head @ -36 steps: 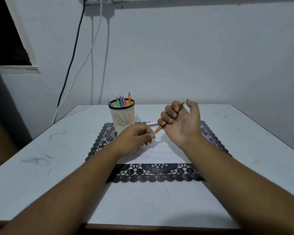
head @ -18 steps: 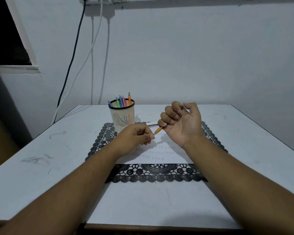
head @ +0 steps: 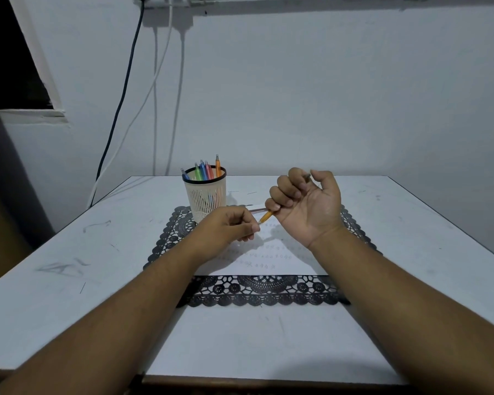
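Left hand pinching the tip of an orange pen, right hand palm-up with fingers curled round its barrel, both above a sheet of paper on a lace mat; pen holder just beyond the left hand, on the counter.

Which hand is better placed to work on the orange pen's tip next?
Probably the left hand: its fingers pinch right at the tip of the orange pen, above the paper. The right hand wraps the barrel in a palm-up fist, so it suits steadying.
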Demonstrator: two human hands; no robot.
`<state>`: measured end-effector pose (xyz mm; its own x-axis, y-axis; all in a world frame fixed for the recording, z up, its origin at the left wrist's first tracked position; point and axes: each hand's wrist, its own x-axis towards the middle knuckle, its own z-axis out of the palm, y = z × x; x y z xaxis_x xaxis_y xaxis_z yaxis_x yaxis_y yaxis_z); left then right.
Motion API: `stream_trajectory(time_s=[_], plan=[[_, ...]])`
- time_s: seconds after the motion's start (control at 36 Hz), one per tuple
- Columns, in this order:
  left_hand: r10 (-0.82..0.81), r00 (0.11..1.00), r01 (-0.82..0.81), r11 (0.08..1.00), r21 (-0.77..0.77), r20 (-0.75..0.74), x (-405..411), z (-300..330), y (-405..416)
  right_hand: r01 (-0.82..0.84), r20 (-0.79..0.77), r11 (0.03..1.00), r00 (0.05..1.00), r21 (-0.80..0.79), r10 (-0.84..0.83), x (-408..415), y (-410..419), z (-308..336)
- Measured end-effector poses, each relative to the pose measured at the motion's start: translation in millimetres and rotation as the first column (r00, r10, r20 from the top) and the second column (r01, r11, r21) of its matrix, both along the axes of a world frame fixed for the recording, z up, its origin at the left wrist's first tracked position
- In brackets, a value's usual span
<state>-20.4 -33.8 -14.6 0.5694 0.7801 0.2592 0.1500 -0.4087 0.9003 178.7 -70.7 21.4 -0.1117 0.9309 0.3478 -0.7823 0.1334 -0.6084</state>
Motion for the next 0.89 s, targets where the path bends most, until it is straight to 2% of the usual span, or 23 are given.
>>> stream_trajectory(time_s=[0.17, 0.89], plan=[[-0.022, 0.999, 0.023, 1.000, -0.021, 0.048, 1.2, 0.2, 0.4, -0.016, 0.002, 1.000, 1.000, 0.016, 0.016, 0.5, 0.2, 1.4], [-0.033, 0.997, 0.035, 0.999, -0.025, 0.072, 0.2, -1.5, 4.6, -0.032, -0.003, 0.998, 0.999, 0.046, 0.033, 0.5, -1.8, 1.8]])
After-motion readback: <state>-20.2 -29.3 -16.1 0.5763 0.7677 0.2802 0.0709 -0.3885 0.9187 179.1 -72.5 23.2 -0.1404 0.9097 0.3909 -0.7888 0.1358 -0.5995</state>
